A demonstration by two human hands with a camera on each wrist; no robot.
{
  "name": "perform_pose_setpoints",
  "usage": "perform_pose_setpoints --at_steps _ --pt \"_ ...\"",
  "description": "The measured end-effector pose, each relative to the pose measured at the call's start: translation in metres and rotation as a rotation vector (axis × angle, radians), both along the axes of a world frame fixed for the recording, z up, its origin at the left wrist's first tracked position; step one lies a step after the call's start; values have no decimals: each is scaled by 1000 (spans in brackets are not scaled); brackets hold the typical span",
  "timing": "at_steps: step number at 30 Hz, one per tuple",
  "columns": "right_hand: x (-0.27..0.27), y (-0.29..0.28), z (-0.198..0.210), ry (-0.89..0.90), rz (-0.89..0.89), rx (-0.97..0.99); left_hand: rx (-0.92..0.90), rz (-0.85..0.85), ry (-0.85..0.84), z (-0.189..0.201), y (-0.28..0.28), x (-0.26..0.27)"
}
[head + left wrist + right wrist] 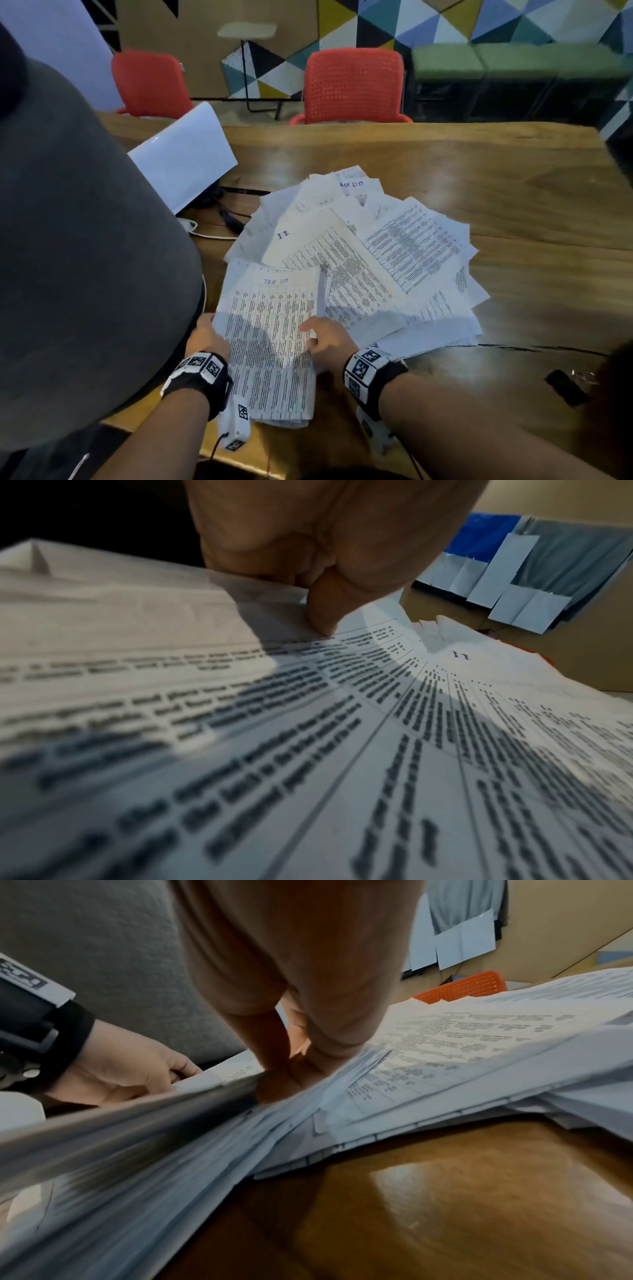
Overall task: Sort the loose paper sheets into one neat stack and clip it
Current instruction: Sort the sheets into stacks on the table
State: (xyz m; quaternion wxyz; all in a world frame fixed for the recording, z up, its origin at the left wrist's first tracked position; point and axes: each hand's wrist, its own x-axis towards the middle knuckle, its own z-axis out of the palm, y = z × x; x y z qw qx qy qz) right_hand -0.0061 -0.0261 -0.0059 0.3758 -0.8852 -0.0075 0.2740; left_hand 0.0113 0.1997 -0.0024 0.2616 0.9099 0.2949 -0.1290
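A sheaf of printed sheets point(270, 342) headed "Task list" is held just above the near table edge. My left hand point(205, 334) grips its left edge, thumb point(322, 610) pressed on top of the paper point(308, 750). My right hand point(322, 337) pinches its right edge, thumb on top and fingers point(274, 1080) under the sheets point(137, 1137). Beyond it a fanned heap of loose printed sheets point(387, 253) lies spread over the wooden table point(513, 192). No clip shows in any view.
A blank white sheet point(185, 150) leans at the back left over dark cables point(229, 219). A small dark object point(565, 387) lies at the right near the front edge. Two red chairs point(352, 85) stand behind the table. A grey-clad person point(78, 257) fills the left.
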Motion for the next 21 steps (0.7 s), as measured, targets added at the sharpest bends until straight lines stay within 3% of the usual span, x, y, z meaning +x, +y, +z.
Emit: perform_pose_setpoints --at_steps 6,9,12,16,18,21 --pt "-1 3 -8 -41 85 -49 3 -27 19 -7 3 0" --pt "-3 -1 -10 -36 116 -53 99 -84 47 -10 -4 4" --pt "-1 -9 -10 -125 31 -34 205 -176 18 -9 -18 11" --pt "16 -35 -16 -357 -129 -29 180 -303 -13 -1 -52 28" --pt "25 -55 -21 -442 -157 -121 140 -380 3 1 -73 34" --pt "33 -79 -19 -463 -49 -368 83 -447 85 -3 -102 37"
